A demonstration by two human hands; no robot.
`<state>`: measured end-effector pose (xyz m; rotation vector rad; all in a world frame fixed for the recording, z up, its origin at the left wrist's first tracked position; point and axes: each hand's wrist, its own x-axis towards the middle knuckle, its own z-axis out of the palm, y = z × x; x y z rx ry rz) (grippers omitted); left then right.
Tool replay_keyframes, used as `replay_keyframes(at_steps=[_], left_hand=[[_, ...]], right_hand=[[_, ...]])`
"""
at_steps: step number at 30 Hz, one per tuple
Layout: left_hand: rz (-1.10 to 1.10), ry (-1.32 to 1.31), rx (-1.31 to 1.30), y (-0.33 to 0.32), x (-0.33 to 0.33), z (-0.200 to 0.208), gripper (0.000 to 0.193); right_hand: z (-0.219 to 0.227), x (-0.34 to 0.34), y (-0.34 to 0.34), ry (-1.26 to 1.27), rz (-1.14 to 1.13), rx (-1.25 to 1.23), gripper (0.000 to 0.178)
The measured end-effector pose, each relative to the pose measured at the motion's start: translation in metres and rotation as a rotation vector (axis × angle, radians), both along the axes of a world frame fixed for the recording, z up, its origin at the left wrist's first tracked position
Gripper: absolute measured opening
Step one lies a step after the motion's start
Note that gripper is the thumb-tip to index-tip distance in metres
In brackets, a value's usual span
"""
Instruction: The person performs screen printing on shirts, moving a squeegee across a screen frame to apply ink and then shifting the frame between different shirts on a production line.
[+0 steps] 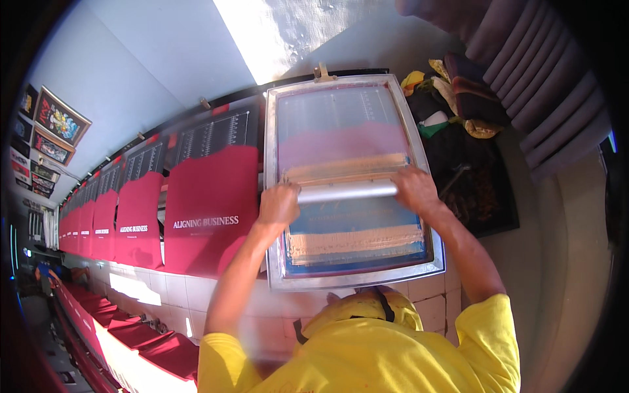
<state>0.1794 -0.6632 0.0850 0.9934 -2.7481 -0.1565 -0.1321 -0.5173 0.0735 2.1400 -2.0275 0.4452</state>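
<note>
My left hand (pixel 280 202) and my right hand (pixel 416 188) are closed around the two ends of a squeegee with a silver metal handle (pixel 347 190). It lies across the mesh of a large metal-framed printing screen (pixel 270 144). Tan ink (pixel 357 245) forms a thick band on the near part of the mesh, and more of it streaks the mesh just beyond the squeegee. Through the mesh a dark board and red cloth show faintly. The squeegee's blade edge is hidden. Beside the screen on the left lies a red shirt (pixel 209 180) with pale printed lettering.
Several more red shirts (pixel 139 206) lie in a row on dark gridded boards (pixel 213 134) to the left. Another row of red cloth (pixel 170 354) runs at lower left. A heap of dark and yellow cloths (pixel 458 98) sits right of the screen. Framed pictures (pixel 62 116) hang far left.
</note>
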Motion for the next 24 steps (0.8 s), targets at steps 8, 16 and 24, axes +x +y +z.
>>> replay_keyframes(at_steps=[8, 16, 24], left_hand=[[-0.017, 0.138, -0.144, 0.117, 0.051, -0.015, 0.018], [-0.038, 0.106, -0.169, 0.081, 0.038, -0.032, 0.02], [-0.051, 0.068, -0.015, -0.01, 0.001, -0.012, 0.016]], right_hand=[[0.014, 0.052, 0.112, -0.084, 0.047, 0.083, 0.023], [-0.009, 0.042, 0.08, -0.014, -0.005, 0.074, 0.017], [-0.002, 0.001, -0.006, 0.029, -0.006, 0.037, 0.009]])
